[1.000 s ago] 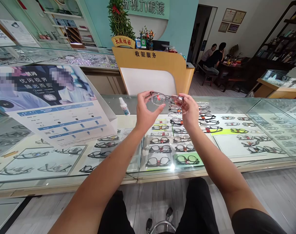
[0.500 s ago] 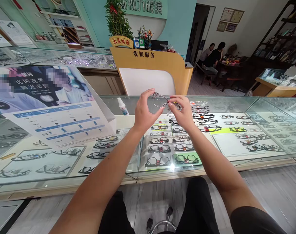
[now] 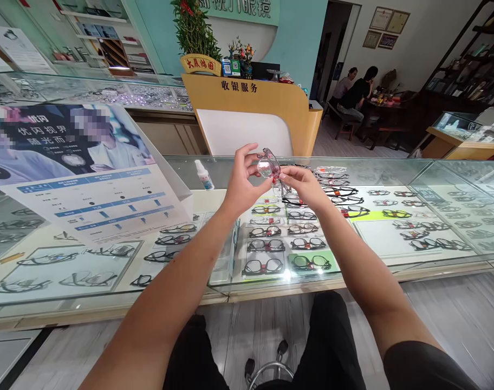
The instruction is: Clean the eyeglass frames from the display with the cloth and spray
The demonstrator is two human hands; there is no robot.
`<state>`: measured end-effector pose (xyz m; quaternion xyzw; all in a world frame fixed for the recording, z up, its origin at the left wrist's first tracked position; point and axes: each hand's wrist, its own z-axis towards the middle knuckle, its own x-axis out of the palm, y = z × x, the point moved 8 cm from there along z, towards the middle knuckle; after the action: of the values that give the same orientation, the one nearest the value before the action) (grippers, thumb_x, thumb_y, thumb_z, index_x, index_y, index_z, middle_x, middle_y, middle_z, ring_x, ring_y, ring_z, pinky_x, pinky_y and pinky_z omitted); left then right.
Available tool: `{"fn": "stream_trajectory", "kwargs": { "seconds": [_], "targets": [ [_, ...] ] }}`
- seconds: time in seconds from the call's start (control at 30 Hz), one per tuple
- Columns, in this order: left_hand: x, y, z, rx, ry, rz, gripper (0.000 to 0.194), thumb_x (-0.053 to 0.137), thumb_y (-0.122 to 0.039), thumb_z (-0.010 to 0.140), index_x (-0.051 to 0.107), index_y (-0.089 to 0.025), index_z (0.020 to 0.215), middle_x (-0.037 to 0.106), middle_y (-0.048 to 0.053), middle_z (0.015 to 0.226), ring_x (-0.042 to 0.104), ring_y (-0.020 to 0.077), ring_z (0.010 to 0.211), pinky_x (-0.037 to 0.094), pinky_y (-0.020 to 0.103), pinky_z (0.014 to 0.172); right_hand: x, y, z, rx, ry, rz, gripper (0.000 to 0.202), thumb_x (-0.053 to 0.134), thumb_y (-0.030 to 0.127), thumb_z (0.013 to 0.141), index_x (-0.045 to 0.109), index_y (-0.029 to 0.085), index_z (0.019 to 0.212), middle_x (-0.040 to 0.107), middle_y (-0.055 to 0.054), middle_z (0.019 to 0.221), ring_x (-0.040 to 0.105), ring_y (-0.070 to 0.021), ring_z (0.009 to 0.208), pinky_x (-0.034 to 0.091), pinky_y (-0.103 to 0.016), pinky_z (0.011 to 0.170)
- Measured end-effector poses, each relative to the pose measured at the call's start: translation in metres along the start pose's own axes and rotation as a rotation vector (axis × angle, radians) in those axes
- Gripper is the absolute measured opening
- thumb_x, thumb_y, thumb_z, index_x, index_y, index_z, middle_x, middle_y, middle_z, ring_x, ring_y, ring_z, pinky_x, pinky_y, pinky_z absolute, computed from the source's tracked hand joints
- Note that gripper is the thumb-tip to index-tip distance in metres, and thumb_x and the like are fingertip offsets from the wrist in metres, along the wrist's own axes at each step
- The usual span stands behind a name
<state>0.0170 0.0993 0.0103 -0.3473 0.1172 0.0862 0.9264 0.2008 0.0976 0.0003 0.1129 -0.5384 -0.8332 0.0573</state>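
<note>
A pair of eyeglasses (image 3: 267, 164) with a thin clear-to-dark frame is held up above the glass counter, tilted with one lens facing me. My left hand (image 3: 246, 181) grips it from the left, thumb below near the bridge and fingers behind the lens. At its right side, my right hand (image 3: 301, 186) pinches the frame between thumb and fingers. Part of the frame is hidden behind the fingers. Under the glass below my hands lie rows of eyeglasses (image 3: 266, 245), some with red tags. A small white spray bottle (image 3: 204, 175) stands left of my left hand.
A folded cardboard sign (image 3: 104, 200) stands on the left of the glass display counter (image 3: 226, 295). Beyond it is a wooden cashier desk (image 3: 247, 100) with a plant (image 3: 196, 32). Two people (image 3: 356, 92) sit at a table far right.
The eyeglasses have turned from lying wide between my hands to a steeper, more edge-on angle. My right hand has moved slightly down and its fingers have curled in more.
</note>
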Motion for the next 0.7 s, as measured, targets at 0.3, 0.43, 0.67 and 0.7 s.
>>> {"fn": "stream_trajectory", "kwargs": {
  "seconds": [0.3, 0.43, 0.67, 0.7],
  "targets": [
    [-0.011, -0.013, -0.005, -0.011, -0.156, 0.158, 0.076, 0.088, -0.031, 0.089, 0.048, -0.031, 0.153, 0.069, 0.013, 0.144, 0.078, 0.0268, 0.115, 0.062, 0.044, 0.099, -0.001, -0.012, -0.001, 0.065, -0.152, 0.052, 0.056, 0.092, 0.075, 0.076, 0.084, 0.023, 0.093, 0.08, -0.002, 0.088, 0.063, -0.0169, 0.08, 0.054, -0.034, 0.08],
    [-0.016, -0.032, -0.009, -0.024, -0.221, 0.298, 0.017, 0.076, -0.026, 0.095, 0.071, -0.024, 0.111, 0.07, 0.001, 0.09, 0.064, 0.017, 0.078, 0.053, 0.035, 0.079, -0.01, -0.012, -0.002, 0.036, -0.26, 0.036, 0.051, 0.09, 0.071, 0.081, 0.082, 0.023, 0.097, 0.084, -0.005, 0.098, 0.072, -0.0211, 0.092, 0.059, -0.037, 0.092],
    [0.013, -0.022, -0.016, -0.188, -0.002, 0.164, 0.027, 0.072, -0.041, 0.101, 0.088, -0.024, 0.113, 0.053, -0.004, 0.065, 0.048, 0.0145, 0.064, 0.04, 0.033, 0.069, -0.001, -0.008, -0.009, -0.123, -0.368, -0.132, 0.037, 0.079, 0.059, 0.095, 0.084, 0.024, 0.103, 0.084, -0.012, 0.128, 0.079, -0.0281, 0.121, 0.063, -0.044, 0.11],
    [0.014, -0.019, -0.017, -0.221, -0.005, 0.142, 0.029, 0.073, -0.044, 0.1, 0.088, -0.023, 0.114, 0.052, -0.004, 0.064, 0.047, 0.0145, 0.064, 0.039, 0.033, 0.068, 0.003, -0.005, -0.011, -0.147, -0.37, -0.191, 0.034, 0.077, 0.056, 0.097, 0.085, 0.024, 0.106, 0.084, -0.013, 0.131, 0.078, -0.0282, 0.125, 0.063, -0.044, 0.111]
  ]
}}
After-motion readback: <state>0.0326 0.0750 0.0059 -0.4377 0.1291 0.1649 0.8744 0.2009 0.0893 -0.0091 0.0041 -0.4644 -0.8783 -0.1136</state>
